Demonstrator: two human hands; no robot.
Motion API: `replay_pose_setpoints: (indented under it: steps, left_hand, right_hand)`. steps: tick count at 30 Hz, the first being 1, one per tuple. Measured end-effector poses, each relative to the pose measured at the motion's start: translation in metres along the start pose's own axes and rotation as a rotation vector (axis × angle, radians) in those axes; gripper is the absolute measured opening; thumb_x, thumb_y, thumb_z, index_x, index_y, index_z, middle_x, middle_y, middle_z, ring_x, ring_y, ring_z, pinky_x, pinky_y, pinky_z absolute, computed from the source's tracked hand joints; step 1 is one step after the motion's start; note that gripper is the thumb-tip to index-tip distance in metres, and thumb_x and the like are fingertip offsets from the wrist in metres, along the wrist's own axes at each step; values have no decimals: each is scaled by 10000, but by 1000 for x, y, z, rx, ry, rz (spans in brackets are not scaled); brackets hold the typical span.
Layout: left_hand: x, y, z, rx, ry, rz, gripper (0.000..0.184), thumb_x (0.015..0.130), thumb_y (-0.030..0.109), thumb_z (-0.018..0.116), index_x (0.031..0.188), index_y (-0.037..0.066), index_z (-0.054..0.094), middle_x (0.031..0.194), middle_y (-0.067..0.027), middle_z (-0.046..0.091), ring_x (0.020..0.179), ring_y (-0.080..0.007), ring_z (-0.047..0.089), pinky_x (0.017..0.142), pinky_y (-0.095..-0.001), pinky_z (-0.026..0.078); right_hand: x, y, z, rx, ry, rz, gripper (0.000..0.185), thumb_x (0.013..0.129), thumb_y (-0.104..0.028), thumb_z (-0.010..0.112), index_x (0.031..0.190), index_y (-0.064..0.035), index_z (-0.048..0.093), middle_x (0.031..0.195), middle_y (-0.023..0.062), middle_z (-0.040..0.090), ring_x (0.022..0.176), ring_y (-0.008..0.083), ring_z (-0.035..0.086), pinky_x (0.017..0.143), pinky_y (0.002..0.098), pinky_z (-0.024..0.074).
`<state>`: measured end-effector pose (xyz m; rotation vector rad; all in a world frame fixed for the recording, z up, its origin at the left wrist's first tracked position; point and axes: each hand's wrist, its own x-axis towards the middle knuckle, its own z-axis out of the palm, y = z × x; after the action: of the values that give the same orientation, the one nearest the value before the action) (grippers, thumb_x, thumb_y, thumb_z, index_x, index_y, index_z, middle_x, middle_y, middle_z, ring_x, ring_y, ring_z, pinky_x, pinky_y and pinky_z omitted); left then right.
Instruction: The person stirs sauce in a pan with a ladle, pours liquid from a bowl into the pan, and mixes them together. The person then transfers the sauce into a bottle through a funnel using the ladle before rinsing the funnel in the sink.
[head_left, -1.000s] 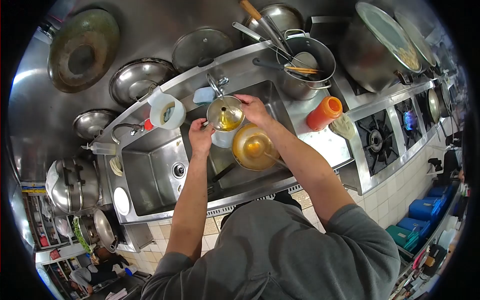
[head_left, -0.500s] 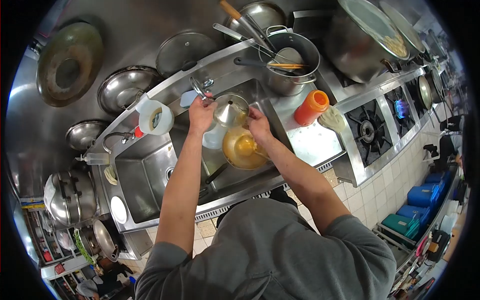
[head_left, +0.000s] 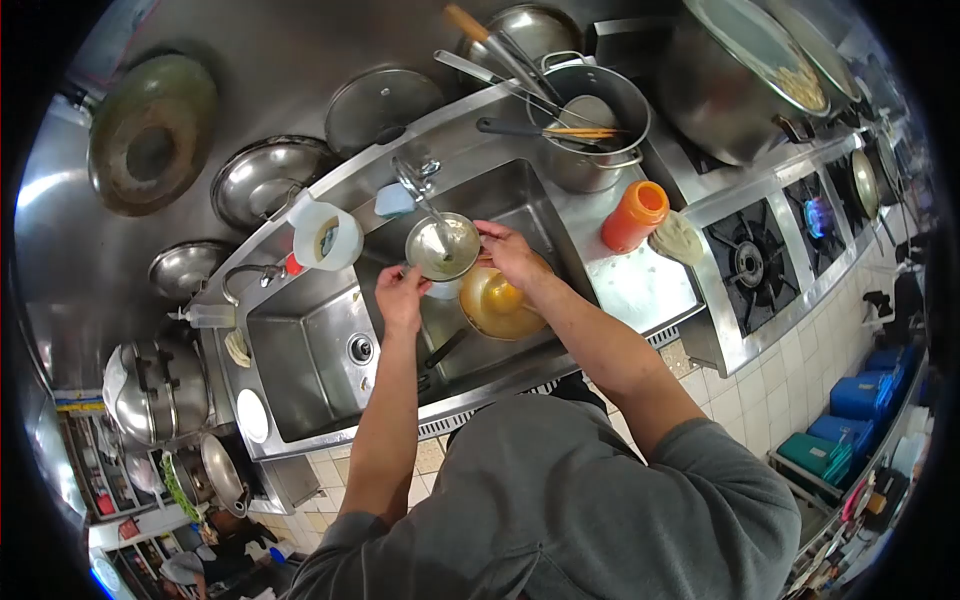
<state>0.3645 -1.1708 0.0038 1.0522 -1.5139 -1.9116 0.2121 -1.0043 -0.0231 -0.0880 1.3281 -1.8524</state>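
Note:
A shiny metal funnel [head_left: 443,246] is held level over the right-hand sink basin, its wide mouth facing up below the faucet [head_left: 414,178]. My left hand [head_left: 402,297] pinches the rim at its lower left. On the opposite side, my right hand [head_left: 512,254] grips the rim, fingers partly hidden. Just under the right wrist sits a yellowish round bowl [head_left: 487,318] with an amber-looking middle. Part of something whitish shows beneath the funnel. A black handle [head_left: 447,347] lies in the basin beside the bowl.
Behind the sink stand a white tub [head_left: 328,240] and a light-blue sponge [head_left: 394,200]. To the right are an orange container [head_left: 634,217], a crumpled cloth [head_left: 677,239] and a steel pot [head_left: 586,172] holding utensils. Farther right, a burner flame [head_left: 818,217] burns blue.
The funnel has turned over, from its pointed outside facing me to its open mouth facing up. My left hand has moved from beside the faucet down to the rim's lower left.

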Motion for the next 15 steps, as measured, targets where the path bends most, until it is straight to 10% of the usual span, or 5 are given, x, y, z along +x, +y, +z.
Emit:
replay_pose_setpoints:
  steps: [6,15]
  left_hand:
    - [-50,-4,4,-150,-27,-105,700,895,62,776,1468,-36,387,1063,-134,650,885,-220,689,788,-340,603]
    - [-78,-15,-6,-211,-202,-213,838,970,122,701,1574,-87,160,1055,-136,653,932,-217,702,820,-326,595]
  right_hand:
    - [26,-8,29,-136,144,-108,273,965,-216,649,1131,-14,726,1018,68,742,959,135,664,787,306,538]
    - [51,-37,47,-1200,193,-228,265,842,-207,715,1048,-44,749,1025,172,749,958,275,733,844,360,565]
